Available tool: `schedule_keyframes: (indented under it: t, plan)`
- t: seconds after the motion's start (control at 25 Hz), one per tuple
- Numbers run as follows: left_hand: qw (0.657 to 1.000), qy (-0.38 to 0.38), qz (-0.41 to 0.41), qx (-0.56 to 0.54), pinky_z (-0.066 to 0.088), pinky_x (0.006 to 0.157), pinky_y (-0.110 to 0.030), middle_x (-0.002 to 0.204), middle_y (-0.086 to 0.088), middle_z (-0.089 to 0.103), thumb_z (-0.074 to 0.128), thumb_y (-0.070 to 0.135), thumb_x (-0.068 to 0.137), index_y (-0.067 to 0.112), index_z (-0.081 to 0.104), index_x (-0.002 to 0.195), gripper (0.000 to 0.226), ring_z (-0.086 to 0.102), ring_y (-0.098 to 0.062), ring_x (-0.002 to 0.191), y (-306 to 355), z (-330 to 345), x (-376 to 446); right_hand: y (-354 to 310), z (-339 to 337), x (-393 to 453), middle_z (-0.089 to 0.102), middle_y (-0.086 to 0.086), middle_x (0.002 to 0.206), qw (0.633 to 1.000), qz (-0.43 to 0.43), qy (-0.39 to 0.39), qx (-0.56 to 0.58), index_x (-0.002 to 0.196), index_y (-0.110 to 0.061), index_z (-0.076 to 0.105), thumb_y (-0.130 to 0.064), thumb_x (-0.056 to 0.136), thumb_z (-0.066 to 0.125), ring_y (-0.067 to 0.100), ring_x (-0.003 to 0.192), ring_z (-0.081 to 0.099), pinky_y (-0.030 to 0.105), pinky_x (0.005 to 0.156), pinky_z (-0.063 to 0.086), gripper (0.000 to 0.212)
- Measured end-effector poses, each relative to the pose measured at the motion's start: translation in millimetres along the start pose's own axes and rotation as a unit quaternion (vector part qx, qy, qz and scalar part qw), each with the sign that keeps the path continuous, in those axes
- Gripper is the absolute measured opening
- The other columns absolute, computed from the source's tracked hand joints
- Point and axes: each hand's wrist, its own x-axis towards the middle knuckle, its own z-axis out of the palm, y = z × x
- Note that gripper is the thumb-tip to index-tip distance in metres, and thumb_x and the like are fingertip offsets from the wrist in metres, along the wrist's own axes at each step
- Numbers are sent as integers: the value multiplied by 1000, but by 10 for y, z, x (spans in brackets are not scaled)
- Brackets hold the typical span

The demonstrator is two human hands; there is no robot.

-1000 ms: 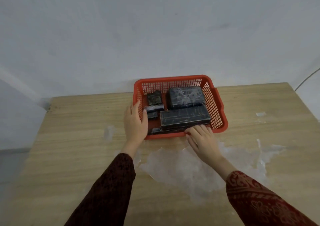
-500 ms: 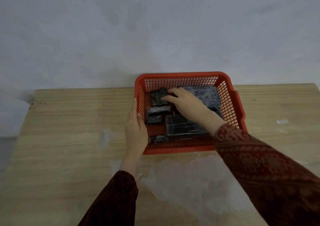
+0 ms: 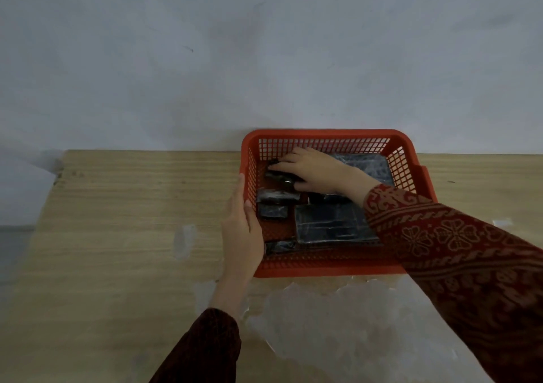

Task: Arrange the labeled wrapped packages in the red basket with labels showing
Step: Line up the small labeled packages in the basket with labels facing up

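Observation:
A red mesh basket point(image 3: 323, 268) sits on the wooden table against the wall. Inside lie several dark plastic-wrapped packages: a large flat one point(image 3: 329, 227) at the front, another large one point(image 3: 367, 165) at the back right, two small ones point(image 3: 273, 205) on the left, and a thin one point(image 3: 280, 247) near the front wall. My right hand point(image 3: 317, 171) reaches into the back left corner, fingers closed around a small dark package point(image 3: 279, 175). My left hand point(image 3: 242, 230) grips the basket's left rim. No labels are readable.
The wooden table point(image 3: 123, 235) runs left and right along a pale wall. A whitish worn patch point(image 3: 338, 324) covers the tabletop in front of the basket. My patterned right sleeve point(image 3: 455, 250) crosses over the basket's front right corner.
My right hand went from the basket's front edge into the basket and on to the small package at the back left. The view has moved closer. My left hand stays on the left rim.

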Motion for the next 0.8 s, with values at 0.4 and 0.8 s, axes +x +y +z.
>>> schedule_keyframes:
  t: [0.4, 0.8]
  plan:
    - [1000, -3, -11, -4, 25, 93, 5, 135, 17, 36, 32, 14, 101, 21, 27, 148, 48, 33, 28, 113, 9, -4, -5, -22, -310, -8, 45, 4, 67, 840, 204, 52, 499, 91, -15, 42, -25, 99, 28, 21, 60, 41, 37, 63, 35, 20]
    - [1000, 3, -21, -5, 24, 94, 5, 136, 19, 35, 33, 15, 101, 20, 29, 148, 47, 30, 28, 115, 7, -2, 7, -291, -14, 123, 54, 5, 93, 801, 344, 183, 454, 102, -5, 52, -23, 78, 74, 19, 83, 49, 26, 60, 35, 37]
